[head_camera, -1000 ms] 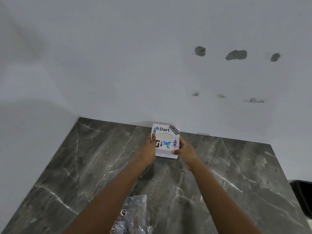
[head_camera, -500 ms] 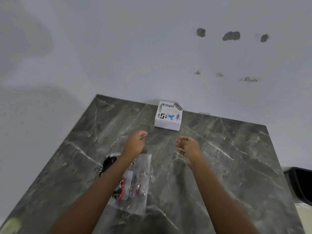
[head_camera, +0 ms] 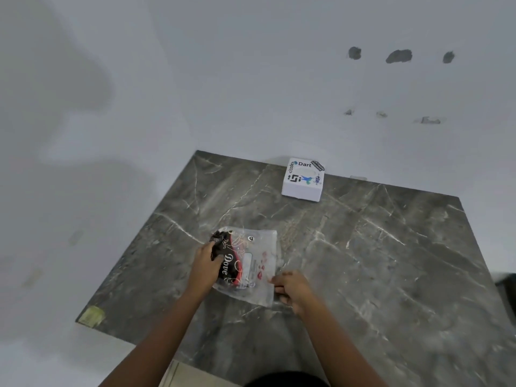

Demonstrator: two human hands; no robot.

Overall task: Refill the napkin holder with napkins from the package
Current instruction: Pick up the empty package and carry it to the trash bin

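Observation:
A flat, clear plastic napkin package [head_camera: 257,263] with black and red print lies in the middle of the dark marble table [head_camera: 377,261]. My left hand [head_camera: 205,263] grips its left edge over the black printed part. My right hand [head_camera: 290,287] pinches its lower right corner. The napkin holder [head_camera: 303,180], a white square box with stickers and a pale oval opening on top, stands at the table's far edge by the wall, apart from both hands.
A white wall rises right behind the table, with several chipped patches. A yellowish sticker [head_camera: 90,315] marks the table's near left corner. A dark object [head_camera: 506,289] shows past the right edge.
Both hands let go of the napkin holder, left it at the far edge, drew back toward me and took hold of the plastic package.

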